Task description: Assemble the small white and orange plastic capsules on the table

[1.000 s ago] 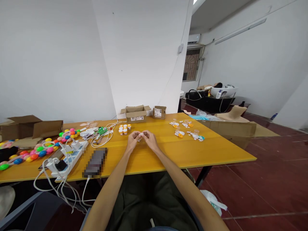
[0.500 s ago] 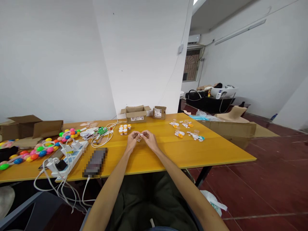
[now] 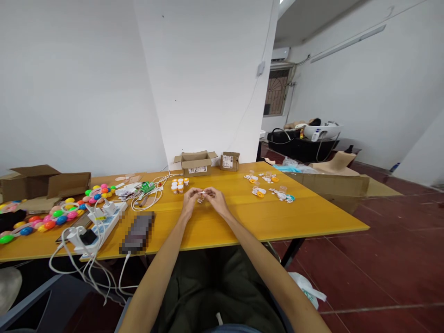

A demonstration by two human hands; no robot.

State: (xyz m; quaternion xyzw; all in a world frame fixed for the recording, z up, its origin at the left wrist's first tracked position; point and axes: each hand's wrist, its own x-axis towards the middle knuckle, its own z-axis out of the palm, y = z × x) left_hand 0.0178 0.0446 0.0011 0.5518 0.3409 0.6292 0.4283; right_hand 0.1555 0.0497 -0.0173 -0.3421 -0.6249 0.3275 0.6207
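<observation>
Pinching a small white piece [image 3: 201,197] at its ends, you are holding it just above the table [image 3: 249,219]. Left hand [image 3: 190,200] and right hand [image 3: 214,199] are each clamping it in a fingertip grip. It is probably light, stiff and easily dropped. Orange-capped vials [image 3: 179,185] are standing beyond.

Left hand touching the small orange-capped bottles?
Apart. Head view: left hand, pinching a small piece, has bare table between it and the bottles.
</observation>
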